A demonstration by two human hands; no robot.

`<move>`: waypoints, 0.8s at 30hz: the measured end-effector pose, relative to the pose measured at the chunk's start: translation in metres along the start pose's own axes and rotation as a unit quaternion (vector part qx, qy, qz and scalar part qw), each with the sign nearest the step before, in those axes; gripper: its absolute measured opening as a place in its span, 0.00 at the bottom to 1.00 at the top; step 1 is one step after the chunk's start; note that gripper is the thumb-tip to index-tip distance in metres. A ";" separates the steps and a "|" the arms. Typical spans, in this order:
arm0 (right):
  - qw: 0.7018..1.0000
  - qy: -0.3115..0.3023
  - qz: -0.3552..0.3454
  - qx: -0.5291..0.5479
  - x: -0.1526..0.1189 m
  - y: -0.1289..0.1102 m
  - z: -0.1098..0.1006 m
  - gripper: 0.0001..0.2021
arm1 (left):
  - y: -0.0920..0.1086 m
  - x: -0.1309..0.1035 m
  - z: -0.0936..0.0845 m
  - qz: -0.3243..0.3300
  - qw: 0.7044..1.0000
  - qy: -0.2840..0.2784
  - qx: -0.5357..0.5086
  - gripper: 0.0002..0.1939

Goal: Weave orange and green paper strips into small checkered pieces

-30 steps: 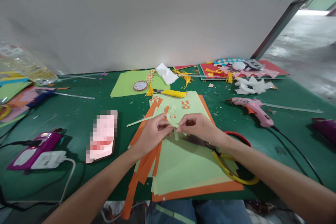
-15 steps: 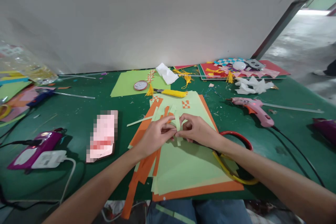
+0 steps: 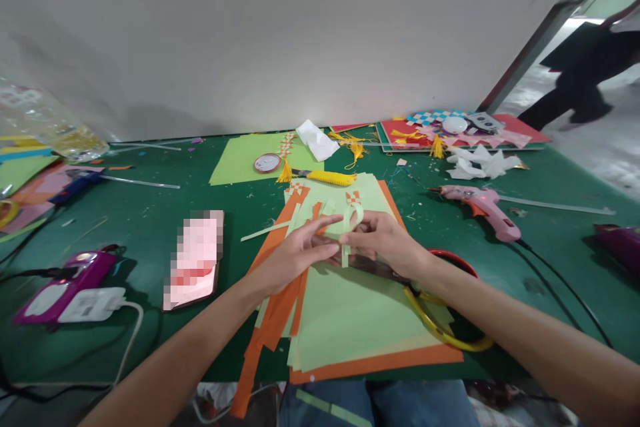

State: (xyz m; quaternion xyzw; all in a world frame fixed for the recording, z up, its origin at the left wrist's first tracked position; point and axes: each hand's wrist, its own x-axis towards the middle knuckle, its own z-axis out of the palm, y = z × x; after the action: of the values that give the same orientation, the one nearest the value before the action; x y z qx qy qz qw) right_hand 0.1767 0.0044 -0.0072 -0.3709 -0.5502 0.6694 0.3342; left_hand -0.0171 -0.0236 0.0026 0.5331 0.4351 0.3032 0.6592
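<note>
Paper strip (image 3: 346, 255) loops over green table (image 3: 145, 220), wall (image 3: 280, 33) beyond

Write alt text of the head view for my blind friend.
A person's right hand pinches a looped pale green paper strip, the left hand close beside it, above green paper sheets. Scissors lie partly hidden by the right forearm, with a pink glue gun farther right.

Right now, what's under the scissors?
Light green paper sheets, with green tabletop under the red handle; whatever the scissors and right hand cover can't be seen.
</note>
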 end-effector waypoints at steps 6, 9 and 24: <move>0.999 0.006 0.005 0.054 0.002 0.001 -0.003 0.16 | 0.003 -0.001 0.007 -0.010 0.998 -0.008 0.063 0.24; 0.999 0.002 0.014 0.049 0.001 0.000 -0.001 0.16 | 0.002 0.000 0.006 0.008 0.996 0.024 0.085 0.23; 1.000 -0.012 -0.009 -0.020 0.000 -0.001 -0.001 0.15 | -0.001 -0.002 0.010 0.050 0.991 -0.004 0.121 0.13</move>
State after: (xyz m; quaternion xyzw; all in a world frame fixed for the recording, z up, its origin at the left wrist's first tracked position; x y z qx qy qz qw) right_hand 0.1774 0.0046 -0.0065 -0.3647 -0.5708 0.6595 0.3259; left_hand -0.0088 -0.0296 0.0027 0.6312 0.4390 0.2790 0.5753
